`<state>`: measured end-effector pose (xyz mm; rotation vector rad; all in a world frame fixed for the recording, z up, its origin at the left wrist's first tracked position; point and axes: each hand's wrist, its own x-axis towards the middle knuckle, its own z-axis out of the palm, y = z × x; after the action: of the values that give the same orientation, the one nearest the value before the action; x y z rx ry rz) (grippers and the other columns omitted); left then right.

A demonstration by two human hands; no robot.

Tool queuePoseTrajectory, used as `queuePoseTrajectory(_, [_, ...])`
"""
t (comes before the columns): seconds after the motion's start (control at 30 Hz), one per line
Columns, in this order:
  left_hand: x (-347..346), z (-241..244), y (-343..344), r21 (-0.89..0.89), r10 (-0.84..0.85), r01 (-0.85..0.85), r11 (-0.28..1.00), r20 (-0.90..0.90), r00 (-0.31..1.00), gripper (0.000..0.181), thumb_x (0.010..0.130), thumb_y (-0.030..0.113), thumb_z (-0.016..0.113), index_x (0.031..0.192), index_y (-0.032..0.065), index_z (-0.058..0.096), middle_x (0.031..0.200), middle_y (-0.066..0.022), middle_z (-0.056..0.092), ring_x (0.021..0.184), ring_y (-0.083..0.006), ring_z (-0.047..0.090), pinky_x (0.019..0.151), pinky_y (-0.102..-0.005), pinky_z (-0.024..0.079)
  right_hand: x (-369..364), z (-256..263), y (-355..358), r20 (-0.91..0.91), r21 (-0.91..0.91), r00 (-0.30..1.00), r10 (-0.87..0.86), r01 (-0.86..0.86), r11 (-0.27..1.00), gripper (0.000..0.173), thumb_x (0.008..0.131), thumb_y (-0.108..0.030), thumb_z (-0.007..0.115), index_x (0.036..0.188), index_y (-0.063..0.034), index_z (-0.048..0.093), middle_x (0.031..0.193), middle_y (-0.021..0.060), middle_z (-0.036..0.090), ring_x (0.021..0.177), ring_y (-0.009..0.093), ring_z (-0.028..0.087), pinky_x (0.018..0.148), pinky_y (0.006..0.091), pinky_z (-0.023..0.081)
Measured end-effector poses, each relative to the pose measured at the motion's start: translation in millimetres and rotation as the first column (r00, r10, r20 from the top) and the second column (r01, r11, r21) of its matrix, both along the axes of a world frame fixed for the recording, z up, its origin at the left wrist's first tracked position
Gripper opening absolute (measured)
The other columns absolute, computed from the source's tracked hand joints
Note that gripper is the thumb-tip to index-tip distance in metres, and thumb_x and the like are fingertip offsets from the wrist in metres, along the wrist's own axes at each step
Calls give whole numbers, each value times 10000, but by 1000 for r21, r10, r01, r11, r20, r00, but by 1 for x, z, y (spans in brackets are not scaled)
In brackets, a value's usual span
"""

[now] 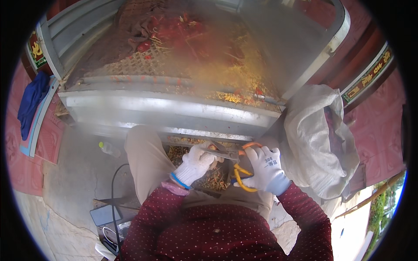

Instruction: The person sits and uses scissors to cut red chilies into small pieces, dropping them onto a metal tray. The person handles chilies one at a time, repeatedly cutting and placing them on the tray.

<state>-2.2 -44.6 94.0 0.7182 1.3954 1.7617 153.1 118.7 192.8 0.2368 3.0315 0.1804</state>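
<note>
My right hand (266, 166), in a white coated glove, grips large scissors (231, 154) by handles wrapped in orange and yellow. Their blades stand apart, pointing left beside my left hand (195, 162). That hand, also in a white knit glove, has its fingers closed around a small reddish-brown piece (212, 146), mostly hidden by glove and blade; what it is cannot be made out. Below both hands, between my knees, dry stems and chaff (214, 177) lie in a low container.
Ahead, a metal-framed platform (169, 107) bears yellow seeds (230, 97) and blurred red pieces (196, 36). A white woven sack (307, 130) stands at right. Left are a plastic bottle (110, 149), a blue cloth (32, 101), a phone (105, 215) and a black cable (113, 195).
</note>
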Motion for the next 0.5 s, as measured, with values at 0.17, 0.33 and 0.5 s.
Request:
queuePoseTrajectory(0.17, [1,3,1,-138,-16,11,990,-39,999,152,868,96,523,933,22,639,644,-47,600,549,-115,530,533,-255,427,-2,8,0,158,24,987,-33,29,999,847,648,-641,720,1241,-86,477,1131,142,597,1066,289,561,892,436,346])
queuePoseTrajectory(0.33, [0,0,-3,-117,-21,27,993,45,999,143,856,130,545,869,39,654,633,-40,604,550,-115,534,540,-258,435,-9,9,-4,311,55,947,-78,64,996,831,683,-621,702,1259,-77,451,1122,148,601,1089,288,553,912,429,345])
queuePoseTrajectory(0.5, [2,4,-3,-246,-26,20,969,-22,999,174,851,152,536,830,31,660,627,-32,605,546,-112,529,534,-258,432,-9,-3,3,355,52,933,-58,42,998,800,725,-621,672,1256,-68,443,1091,161,619,1069,300,569,903,420,357])
